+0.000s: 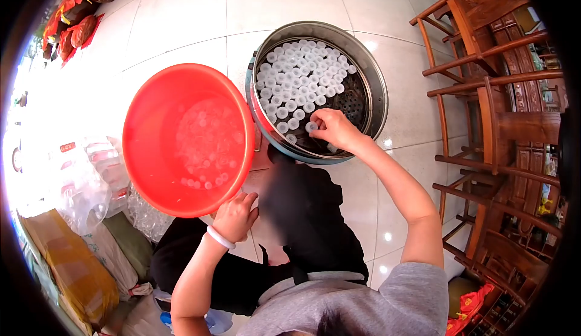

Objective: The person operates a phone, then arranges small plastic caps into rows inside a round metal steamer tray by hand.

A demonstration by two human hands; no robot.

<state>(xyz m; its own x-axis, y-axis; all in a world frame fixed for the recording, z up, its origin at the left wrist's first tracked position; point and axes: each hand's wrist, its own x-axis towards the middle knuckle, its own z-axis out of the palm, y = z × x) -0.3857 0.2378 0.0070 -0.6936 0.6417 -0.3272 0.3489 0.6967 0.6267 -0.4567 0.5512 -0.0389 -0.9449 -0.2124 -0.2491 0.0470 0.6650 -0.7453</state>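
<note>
My right hand pinches a small translucent white cup at the near side of a round metal steamer. Many similar small cups stand close together on the steamer's perforated floor, mostly on its left and far side. My left hand, with a white bangle at the wrist, is beside the near rim of a large red basin. Its fingers are curled, and what they hold, if anything, is hidden. More translucent cups lie loose in the bottom of the basin.
Wooden chairs line the right side of the tiled floor. To the left are clear plastic bags and a taped cardboard box. Dark jars with red cloth stand at the far left. My knee is just below the steamer.
</note>
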